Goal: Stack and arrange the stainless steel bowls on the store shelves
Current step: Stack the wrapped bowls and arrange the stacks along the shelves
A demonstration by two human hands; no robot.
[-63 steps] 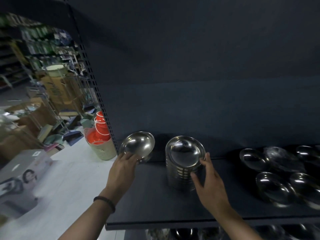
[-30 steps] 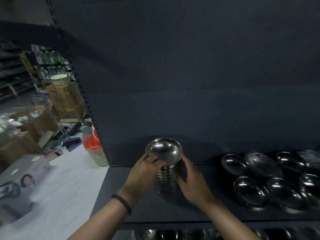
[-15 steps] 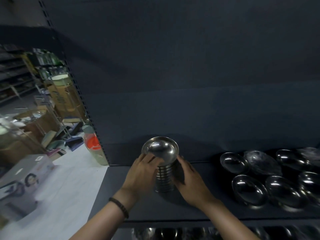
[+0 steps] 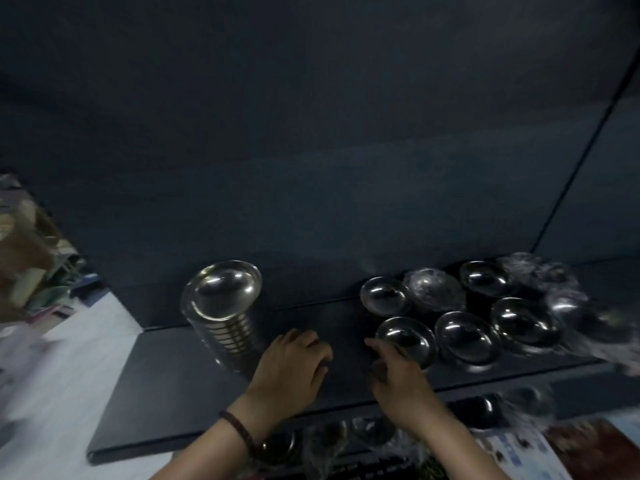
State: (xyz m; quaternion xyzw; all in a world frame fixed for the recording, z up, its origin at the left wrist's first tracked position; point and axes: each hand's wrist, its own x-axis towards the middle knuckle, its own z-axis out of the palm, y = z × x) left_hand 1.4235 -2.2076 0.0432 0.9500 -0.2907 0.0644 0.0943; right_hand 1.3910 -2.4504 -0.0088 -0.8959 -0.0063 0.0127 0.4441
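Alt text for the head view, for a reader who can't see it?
Two hands are over a dark shelf, between a tall stack of steel bowls on the left and loose bowls on the right. The right hand is at the rim of the nearest loose bowl; blur hides whether it grips. The left hand holds nothing.

Dim overall. Back panel point(image 4: 311, 133) and shelf point(image 4: 166, 386) nearly black, little detail. Brightest patch is floor point(image 4: 69, 358) at left, washed out, so light seems to come from that side. Small glare spots on stack point(image 4: 221, 299) and bowls point(image 4: 464, 336). Motion blur thru whole frame, worst at L and R edges; left hand point(image 4: 291, 368) and right hand point(image 4: 398, 379) soft. Clutter point(image 4: 31, 258) at far L just smear. Wide-angle bend: post point(image 4: 597, 133) leans, shelf edge curves.
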